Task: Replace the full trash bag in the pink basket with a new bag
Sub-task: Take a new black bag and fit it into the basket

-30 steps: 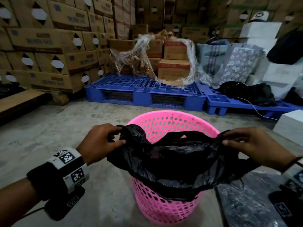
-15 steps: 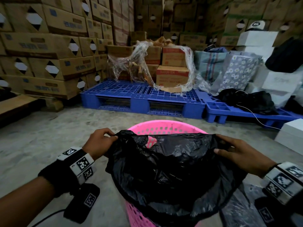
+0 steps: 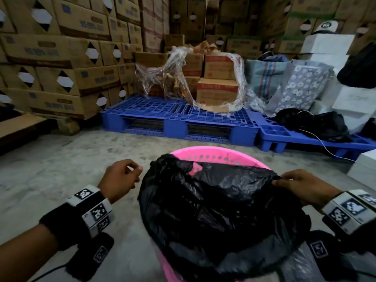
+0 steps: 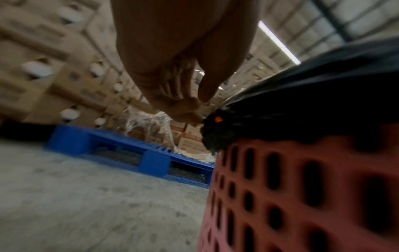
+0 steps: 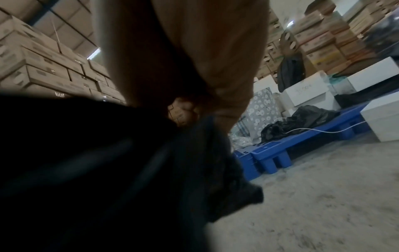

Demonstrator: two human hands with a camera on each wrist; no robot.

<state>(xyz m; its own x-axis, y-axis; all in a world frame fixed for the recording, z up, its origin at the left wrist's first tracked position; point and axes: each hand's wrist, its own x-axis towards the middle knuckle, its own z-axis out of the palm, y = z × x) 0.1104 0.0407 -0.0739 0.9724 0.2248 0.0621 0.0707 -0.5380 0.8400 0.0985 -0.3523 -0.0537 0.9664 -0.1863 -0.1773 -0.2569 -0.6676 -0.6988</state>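
Note:
The pink perforated basket (image 3: pixel 213 154) stands on the concrete floor in front of me. A black trash bag (image 3: pixel 213 210) is spread across its mouth and hangs over the near and left rim; the far rim is still bare pink. My right hand (image 3: pixel 284 180) pinches the bag's edge at the basket's right side. My left hand (image 3: pixel 130 171) hovers just left of the bag, fingers loosely curled and holding nothing. In the left wrist view its fingertips (image 4: pixel 194 117) sit close beside the bag's edge (image 4: pixel 218 129) over the basket wall (image 4: pixel 302 187). The right wrist view is mostly filled by the bag (image 5: pixel 86 170).
Blue pallets (image 3: pixel 179 119) with wrapped cartons lie beyond the basket. Stacked cardboard boxes (image 3: pixel 61 58) wall the left and back. White boxes (image 3: pixel 364 161) and another black bag (image 3: pixel 317 123) sit at the right. Grey shiny plastic (image 3: pixel 301 265) lies at my lower right.
The bag has been pulled down over the basket's rim. My left hand has let go of the bag's edge and drawn away to the left; the right hand still holds its edge.

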